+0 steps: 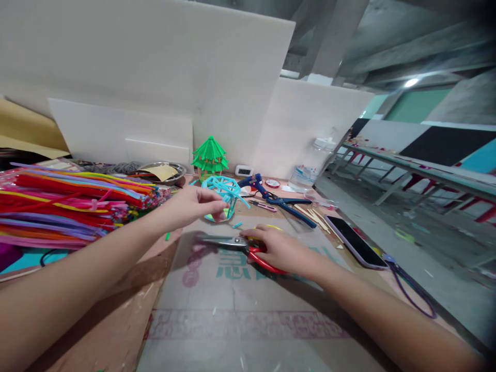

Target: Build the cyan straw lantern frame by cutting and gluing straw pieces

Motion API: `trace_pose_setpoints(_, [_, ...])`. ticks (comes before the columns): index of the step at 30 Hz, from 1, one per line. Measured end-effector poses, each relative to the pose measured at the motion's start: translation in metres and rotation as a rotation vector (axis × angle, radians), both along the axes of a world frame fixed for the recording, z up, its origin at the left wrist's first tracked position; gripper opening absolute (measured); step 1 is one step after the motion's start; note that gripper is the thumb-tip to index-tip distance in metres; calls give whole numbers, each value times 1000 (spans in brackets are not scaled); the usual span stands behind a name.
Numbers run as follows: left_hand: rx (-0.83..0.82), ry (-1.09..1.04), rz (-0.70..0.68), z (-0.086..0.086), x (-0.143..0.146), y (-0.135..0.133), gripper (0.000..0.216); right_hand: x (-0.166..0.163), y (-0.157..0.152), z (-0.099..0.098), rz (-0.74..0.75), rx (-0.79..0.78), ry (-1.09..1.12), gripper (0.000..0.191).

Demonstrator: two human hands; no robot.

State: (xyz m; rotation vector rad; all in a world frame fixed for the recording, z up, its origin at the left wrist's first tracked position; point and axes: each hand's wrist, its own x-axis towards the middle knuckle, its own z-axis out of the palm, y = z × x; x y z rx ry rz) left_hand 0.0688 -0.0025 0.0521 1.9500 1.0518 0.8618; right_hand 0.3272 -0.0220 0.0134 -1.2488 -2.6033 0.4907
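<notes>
My left hand (pixel 207 202) is closed in a pinch at a light-blue pipe cleaner (pixel 243 200). Just behind the fingers stands a round openwork frame (pixel 233 187) of light-blue pipe cleaners. Whether the pinched piece is joined to that frame, I cannot tell. My right hand (pixel 281 249) is wrapped round the red handles of a pair of scissors (pixel 225 241). Its blades point left, low over a printed sheet (pixel 240 325). A short light-blue scrap (pixel 237 225) lies between the scissors and the frame.
Bundles of coloured pipe cleaners (pixel 65 206) fill the left side. Behind stand a green pagoda-like model (pixel 210 155) and a small digital clock (pixel 244 170). A blue glue gun (pixel 258 185), pliers (pixel 290 207), wooden sticks (pixel 315 219), a phone (pixel 354 240) and a plastic jar (pixel 310 165) lie rightward.
</notes>
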Motion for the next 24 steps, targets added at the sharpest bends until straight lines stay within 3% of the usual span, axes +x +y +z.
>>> trace_pose_setpoints(4, [-58,-87,60,-38,18,2,31,-2,-3,-2,54,48,-23,45])
trace_pose_setpoints(6, [-67,-121,113,-55,26,1,32,-2,-1,-2,56,94,0,32])
trace_pose_setpoints(8, [-114,-196,118,-66,31,0,32,-3,3,-2,13,142,43,20])
trace_pose_setpoints(10, [-184,-263,96,-75,33,1,33,-4,7,-2,-77,195,120,23])
trace_pose_setpoints(13, [-266,-346,58,-83,33,5,33,-5,12,-1,-194,257,282,22])
trace_pose_setpoints(17, [-299,-422,78,-87,33,8,36,-6,17,1,-218,209,416,14])
trace_pose_setpoints(24, [63,-188,206,-81,34,5,17,-7,19,1,-208,174,428,12])
